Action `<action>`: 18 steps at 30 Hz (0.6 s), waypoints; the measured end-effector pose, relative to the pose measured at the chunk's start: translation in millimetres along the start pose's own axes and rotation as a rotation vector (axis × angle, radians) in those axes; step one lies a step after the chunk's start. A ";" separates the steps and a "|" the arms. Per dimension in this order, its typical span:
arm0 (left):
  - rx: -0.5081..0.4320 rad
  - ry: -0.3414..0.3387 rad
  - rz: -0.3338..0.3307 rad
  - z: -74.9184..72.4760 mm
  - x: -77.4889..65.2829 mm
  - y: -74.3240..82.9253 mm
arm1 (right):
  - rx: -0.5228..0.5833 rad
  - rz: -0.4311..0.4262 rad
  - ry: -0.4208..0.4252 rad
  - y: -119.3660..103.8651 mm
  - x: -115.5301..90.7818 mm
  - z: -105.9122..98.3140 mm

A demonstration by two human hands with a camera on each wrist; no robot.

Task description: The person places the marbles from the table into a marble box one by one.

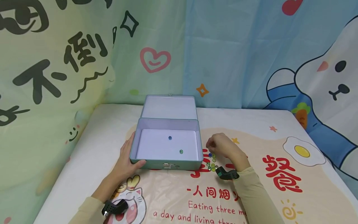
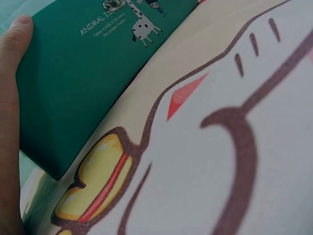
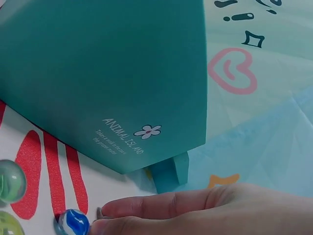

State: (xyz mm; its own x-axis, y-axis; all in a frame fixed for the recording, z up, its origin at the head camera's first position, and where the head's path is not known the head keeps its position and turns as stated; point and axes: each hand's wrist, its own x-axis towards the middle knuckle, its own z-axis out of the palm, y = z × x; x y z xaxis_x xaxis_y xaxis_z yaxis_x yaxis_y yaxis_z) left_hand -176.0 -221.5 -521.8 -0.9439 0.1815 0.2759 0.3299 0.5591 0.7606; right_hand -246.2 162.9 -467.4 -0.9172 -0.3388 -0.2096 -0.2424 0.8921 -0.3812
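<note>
An open green tin box (image 1: 166,165) stands on the table, its lid (image 1: 169,107) tipped back. Inside lie a blue marble (image 1: 170,137) and a green marble (image 1: 181,151), apart from each other. My left hand (image 1: 127,157) grips the box's front left corner, thumb over the front rim and fingers along the side. Just right of the box, my right hand (image 1: 225,147) has thumb and forefinger pinched together; a small greyish sliver shows between them, apparently a marble mostly hidden. By the thumb tip sits a blue-and-white marble (image 3: 74,223). Several green and yellow marbles (image 1: 213,166) lie nearer me.
A printed cloth (image 1: 173,193) with red lettering covers the table. Behind it hangs a patterned curtain (image 1: 215,62). Dark bands (image 1: 227,174) with cameras circle both wrists. The right one is close to the loose marbles.
</note>
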 end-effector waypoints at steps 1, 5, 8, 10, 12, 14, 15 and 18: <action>0.000 0.001 0.003 0.0 0.1 -0.3 | -0.002 -0.004 0.001 0.1 0.2 0.2; -0.012 0.002 0.011 -0.1 0.1 -0.1 | -0.006 -0.010 0.005 0.6 0.2 0.4; -0.012 0.005 0.011 0.4 0.6 -1.6 | -0.008 -0.014 0.008 0.7 0.3 0.1; -0.014 0.006 0.010 0.5 0.8 -2.1 | -0.007 -0.015 0.007 0.6 0.4 -0.1; -0.012 0.007 0.010 0.5 0.8 -2.4 | -0.003 -0.012 0.004 0.6 0.4 -0.1; -0.012 0.008 0.018 0.6 0.9 -2.5 | 0.001 -0.010 0.000 0.5 0.2 -0.2; -0.013 0.009 0.022 0.7 0.8 -2.1 | 0.002 -0.010 -0.001 0.6 0.2 -0.3; -0.009 0.010 0.026 1.6 1.1 -2.7 | 0.008 -0.007 -0.008 0.7 -0.5 -1.0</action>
State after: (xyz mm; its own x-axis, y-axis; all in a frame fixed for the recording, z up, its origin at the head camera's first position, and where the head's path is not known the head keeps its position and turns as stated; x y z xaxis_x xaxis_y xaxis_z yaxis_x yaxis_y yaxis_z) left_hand -178.0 -221.6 -524.5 -0.9346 0.1876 0.3020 0.3548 0.5471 0.7581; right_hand -246.3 163.9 -466.6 -0.9131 -0.3471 -0.2138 -0.2459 0.8873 -0.3902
